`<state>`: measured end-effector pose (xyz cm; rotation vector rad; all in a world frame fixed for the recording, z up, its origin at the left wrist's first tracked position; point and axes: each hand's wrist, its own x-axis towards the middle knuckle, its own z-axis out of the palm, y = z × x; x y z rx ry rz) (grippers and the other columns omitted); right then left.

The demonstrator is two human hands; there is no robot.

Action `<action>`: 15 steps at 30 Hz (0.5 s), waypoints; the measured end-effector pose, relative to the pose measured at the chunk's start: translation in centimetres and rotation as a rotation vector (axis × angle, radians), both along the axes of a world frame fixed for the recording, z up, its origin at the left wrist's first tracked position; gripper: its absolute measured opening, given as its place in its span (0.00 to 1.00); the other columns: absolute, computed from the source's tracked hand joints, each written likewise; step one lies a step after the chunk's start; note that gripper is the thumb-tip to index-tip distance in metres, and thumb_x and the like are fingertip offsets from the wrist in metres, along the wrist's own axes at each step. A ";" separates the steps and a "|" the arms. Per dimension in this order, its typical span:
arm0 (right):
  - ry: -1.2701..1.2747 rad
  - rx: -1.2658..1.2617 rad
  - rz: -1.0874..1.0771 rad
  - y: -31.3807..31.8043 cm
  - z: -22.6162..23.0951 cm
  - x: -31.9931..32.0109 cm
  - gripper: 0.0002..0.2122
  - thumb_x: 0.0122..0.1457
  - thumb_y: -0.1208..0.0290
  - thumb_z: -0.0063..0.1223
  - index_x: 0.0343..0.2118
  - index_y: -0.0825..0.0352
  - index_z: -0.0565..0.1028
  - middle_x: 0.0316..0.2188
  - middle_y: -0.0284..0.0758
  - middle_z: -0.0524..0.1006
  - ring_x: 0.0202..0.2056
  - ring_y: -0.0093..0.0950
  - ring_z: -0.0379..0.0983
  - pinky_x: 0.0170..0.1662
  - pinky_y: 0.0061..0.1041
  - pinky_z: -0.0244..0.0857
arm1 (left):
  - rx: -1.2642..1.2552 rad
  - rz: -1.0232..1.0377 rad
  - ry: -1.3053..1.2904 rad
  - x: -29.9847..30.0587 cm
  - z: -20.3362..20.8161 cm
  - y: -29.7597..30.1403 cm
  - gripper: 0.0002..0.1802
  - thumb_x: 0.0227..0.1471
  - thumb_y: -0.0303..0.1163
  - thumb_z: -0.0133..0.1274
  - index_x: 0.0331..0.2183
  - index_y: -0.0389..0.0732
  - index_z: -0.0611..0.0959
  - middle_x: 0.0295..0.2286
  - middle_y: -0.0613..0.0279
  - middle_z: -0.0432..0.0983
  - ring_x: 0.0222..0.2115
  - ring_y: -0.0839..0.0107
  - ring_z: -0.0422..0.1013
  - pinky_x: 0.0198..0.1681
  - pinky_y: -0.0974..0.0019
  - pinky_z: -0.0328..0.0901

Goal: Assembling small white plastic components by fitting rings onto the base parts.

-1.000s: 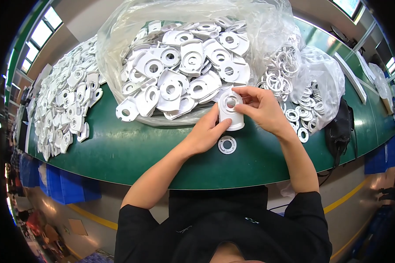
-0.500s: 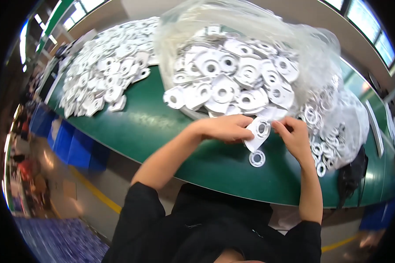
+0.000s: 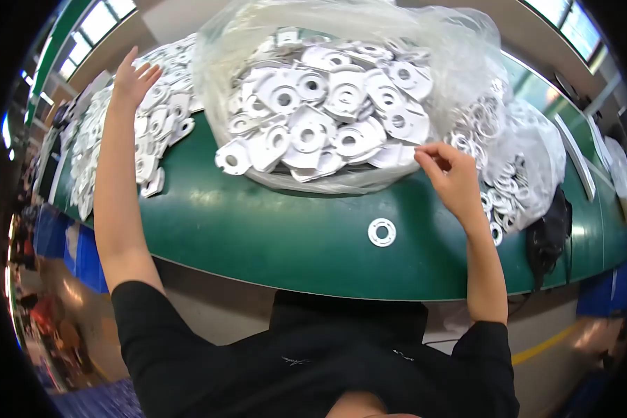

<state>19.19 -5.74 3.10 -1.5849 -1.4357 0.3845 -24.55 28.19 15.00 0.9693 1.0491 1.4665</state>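
Observation:
My left hand (image 3: 134, 80) reaches out over the pile of white plastic plates with round holes (image 3: 164, 115) at the far left. Its fingers are spread and nothing is in them. My right hand (image 3: 454, 177) is raised at the front right edge of a clear plastic bag (image 3: 223, 83). Its thumb and forefinger are pinched together beside a white plate (image 3: 395, 156) at the bag's mouth; whatever they hold, if anything, is hidden. Below and left of this hand, a single flat white ring (image 3: 382, 233) lies on the green table (image 3: 272, 237).
The bag is heaped with similar white plates (image 3: 310, 129). To its right, loose white rings (image 3: 482, 115) spill from another clear bag (image 3: 536, 146). A black cloth-like item (image 3: 549, 233) and a white strip (image 3: 575, 157) lie at the right. Blue bins (image 3: 87, 254) stand below the table's left edge.
My left hand has let go of the white plate it held over the table and swung far left above the pile. My right hand stays near the bag, still pinched.

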 end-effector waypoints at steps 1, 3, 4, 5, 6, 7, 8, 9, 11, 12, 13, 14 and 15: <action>0.000 0.026 -0.012 0.1 0.2 0.4 0.06 0.56 0.73 0.55 0.32 0.71 0.78 0.21 0.27 0.76 0.23 0.14 0.68 0.28 0.14 0.61 | 0.022 0.043 0.092 0.6 -0.6 -0.4 0.44 0.52 0.41 0.55 0.60 0.35 0.50 0.53 0.44 0.61 0.47 0.58 0.67 0.51 0.58 0.64; 0.019 -0.024 -0.078 -0.8 1.4 2.2 0.06 0.56 0.74 0.55 0.34 0.70 0.78 0.22 0.26 0.76 0.23 0.13 0.67 0.28 0.14 0.61 | 0.112 -0.095 0.343 4.9 -2.5 -2.7 0.35 0.54 0.39 0.52 0.57 0.35 0.58 0.47 0.51 0.68 0.42 0.64 0.69 0.48 0.63 0.65; 0.018 0.014 -0.125 -1.2 2.1 3.0 0.06 0.55 0.74 0.56 0.34 0.70 0.78 0.22 0.26 0.76 0.23 0.13 0.66 0.28 0.14 0.60 | 0.221 -0.192 0.600 7.4 -3.1 -5.0 0.28 0.55 0.37 0.50 0.55 0.36 0.66 0.41 0.57 0.75 0.38 0.71 0.71 0.44 0.68 0.65; 0.017 0.051 -0.169 -1.5 2.5 3.9 0.06 0.55 0.74 0.56 0.34 0.70 0.79 0.22 0.26 0.75 0.23 0.13 0.66 0.28 0.14 0.60 | 0.297 -0.219 0.658 10.6 -3.8 -8.2 0.17 0.58 0.35 0.45 0.46 0.39 0.76 0.32 0.63 0.78 0.32 0.77 0.71 0.37 0.73 0.64; 0.011 0.081 -0.190 -1.9 3.1 4.7 0.07 0.55 0.74 0.56 0.35 0.70 0.79 0.23 0.26 0.75 0.24 0.13 0.66 0.28 0.13 0.60 | 0.383 -0.342 0.708 12.1 -4.4 -10.6 0.15 0.57 0.35 0.47 0.44 0.39 0.77 0.31 0.63 0.78 0.31 0.78 0.70 0.36 0.74 0.64; 0.002 0.111 -0.217 -2.6 3.7 5.4 0.07 0.55 0.74 0.56 0.35 0.70 0.79 0.23 0.26 0.75 0.24 0.13 0.66 0.29 0.13 0.60 | 0.433 -0.472 0.707 13.8 -5.5 -12.4 0.14 0.56 0.33 0.47 0.43 0.39 0.78 0.31 0.63 0.78 0.30 0.79 0.70 0.35 0.74 0.63; -0.055 0.078 -0.257 -3.6 4.6 6.1 0.07 0.54 0.74 0.56 0.35 0.70 0.78 0.24 0.26 0.76 0.25 0.13 0.66 0.30 0.14 0.60 | 0.513 -0.598 0.754 15.8 -6.8 -14.1 0.13 0.56 0.32 0.49 0.42 0.38 0.79 0.31 0.63 0.78 0.30 0.78 0.70 0.34 0.74 0.63; -0.102 0.031 -0.271 -4.2 5.0 6.9 0.07 0.54 0.74 0.57 0.34 0.71 0.78 0.24 0.27 0.76 0.26 0.14 0.67 0.31 0.15 0.61 | 0.521 -0.591 0.830 17.8 -8.0 -16.8 0.13 0.55 0.32 0.50 0.41 0.37 0.79 0.30 0.61 0.78 0.31 0.76 0.71 0.33 0.72 0.64; -0.188 -0.084 -0.296 -5.5 5.8 7.5 0.06 0.53 0.75 0.57 0.31 0.72 0.77 0.22 0.29 0.76 0.25 0.15 0.68 0.31 0.17 0.62 | 0.743 -0.464 1.078 20.2 -10.0 -20.3 0.12 0.51 0.30 0.53 0.39 0.38 0.80 0.32 0.54 0.78 0.33 0.63 0.73 0.35 0.64 0.66; -0.229 -0.160 -0.292 -6.2 6.1 7.9 0.06 0.52 0.75 0.57 0.30 0.72 0.77 0.21 0.30 0.76 0.25 0.16 0.69 0.31 0.18 0.62 | 0.900 -0.384 1.197 21.4 -10.2 -21.7 0.11 0.49 0.30 0.54 0.36 0.36 0.80 0.32 0.53 0.76 0.36 0.58 0.71 0.38 0.60 0.65; -0.268 -0.231 -0.278 -6.6 6.1 8.1 0.06 0.51 0.75 0.57 0.29 0.73 0.76 0.20 0.32 0.75 0.25 0.17 0.69 0.30 0.18 0.63 | 1.020 -0.368 1.289 22.1 -11.3 -21.8 0.11 0.47 0.31 0.55 0.34 0.35 0.80 0.33 0.55 0.75 0.40 0.60 0.69 0.42 0.59 0.63; -0.356 -0.277 -0.263 -7.0 5.5 8.5 0.06 0.49 0.76 0.58 0.27 0.73 0.76 0.19 0.35 0.76 0.24 0.20 0.70 0.30 0.20 0.63 | 1.030 -0.323 1.393 22.8 -12.4 -22.1 0.12 0.47 0.32 0.56 0.35 0.35 0.80 0.34 0.56 0.75 0.42 0.61 0.68 0.45 0.59 0.61; -0.415 -0.356 -0.263 -7.4 4.7 8.9 0.08 0.47 0.75 0.60 0.29 0.72 0.77 0.22 0.37 0.77 0.24 0.24 0.71 0.30 0.23 0.64 | 1.037 -0.274 1.498 23.2 -13.1 -22.4 0.13 0.47 0.33 0.56 0.35 0.35 0.80 0.35 0.58 0.74 0.44 0.61 0.66 0.47 0.58 0.60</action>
